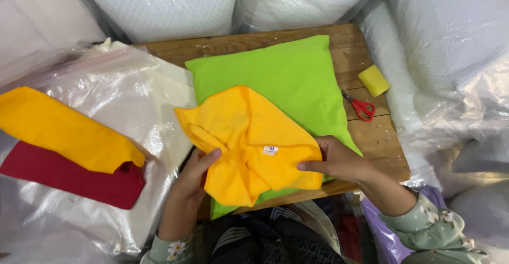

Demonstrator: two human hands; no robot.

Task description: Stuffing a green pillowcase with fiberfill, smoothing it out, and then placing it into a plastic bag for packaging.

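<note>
In the head view, a crumpled yellow cover [249,142] lay on a green pillow [281,78], which sat on a wooden desk [379,142] directly in front of the person. The left hand [193,176] gripped the cover's lower left edge, fingers curled up into the fabric with the thumb pressed against it. The right hand [336,160] pinched the lower right edge, the forefinger stretched flat along the cloth toward the left. Both hands were closed on the same cover, one at each side, so the cover sat between them and just beyond, spreading up and away over the pillow's near half. Its long axis ran roughly left to right, from one hand to the other; a small white label [270,150] showed near its middle, closer to the right hand. The pillow reached farther back toward the desk's far edge and was tilted slightly. On the desk to the right, well apart from the hands, lay red-handled scissors [360,106] and a yellow sponge [374,80]. To the left, on clear plastic bags [132,99], rested another yellow cover [63,129] overlapping a red cover [69,176]. White bagged pillows [159,4] ringed the desk.
</note>
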